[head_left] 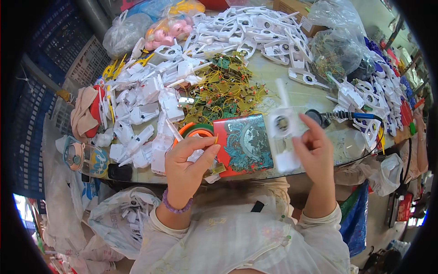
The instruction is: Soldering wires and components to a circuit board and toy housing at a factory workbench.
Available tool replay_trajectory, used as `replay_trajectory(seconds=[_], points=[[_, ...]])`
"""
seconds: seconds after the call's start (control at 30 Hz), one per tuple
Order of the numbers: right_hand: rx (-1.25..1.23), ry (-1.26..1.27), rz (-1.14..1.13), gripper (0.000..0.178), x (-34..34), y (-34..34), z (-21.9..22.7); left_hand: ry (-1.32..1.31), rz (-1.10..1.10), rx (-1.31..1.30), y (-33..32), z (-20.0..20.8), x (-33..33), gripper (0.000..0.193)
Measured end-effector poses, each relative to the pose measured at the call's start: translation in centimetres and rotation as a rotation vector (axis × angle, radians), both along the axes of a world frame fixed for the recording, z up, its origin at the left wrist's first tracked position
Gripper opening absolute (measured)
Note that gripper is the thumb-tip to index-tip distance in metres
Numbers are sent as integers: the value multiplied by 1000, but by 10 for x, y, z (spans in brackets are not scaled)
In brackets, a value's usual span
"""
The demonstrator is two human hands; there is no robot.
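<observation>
White plastic shell (283, 132), long, with a round hole near its upper end, is held upright in the right hand (315, 153), just right of the red patterned tin (244, 144) at the table's near edge. Fingers are curled on the shell's right side and lower end, index finger raised off it; the hole faces the person, probably for inspection. The left hand (189, 166) sits at the tin's left edge, closed around a small white part with a yellow wire (207, 160); exactly what it pinches cannot be told. Beyond the tin lies a tangle of green circuit boards with yellow wires (223, 89), within reach. Heaps of white shells (255, 29) lie beyond and left of the tin; an orange tape roll (194, 130) touches its left side.
</observation>
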State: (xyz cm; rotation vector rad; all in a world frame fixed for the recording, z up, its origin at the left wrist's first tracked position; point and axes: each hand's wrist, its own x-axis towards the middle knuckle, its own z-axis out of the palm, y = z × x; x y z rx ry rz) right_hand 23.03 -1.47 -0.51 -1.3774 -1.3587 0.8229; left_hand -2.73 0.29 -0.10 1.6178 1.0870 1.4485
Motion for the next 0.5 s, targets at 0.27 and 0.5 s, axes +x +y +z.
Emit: replay_trajectory(seconds=[0.27,0.5], points=[[15,-406,306,31,-49,2,23,130,-23,93,-8,7,7,13],[375,-257,304,11,-68,8,31,378,-11,220,-9,9,9,17]])
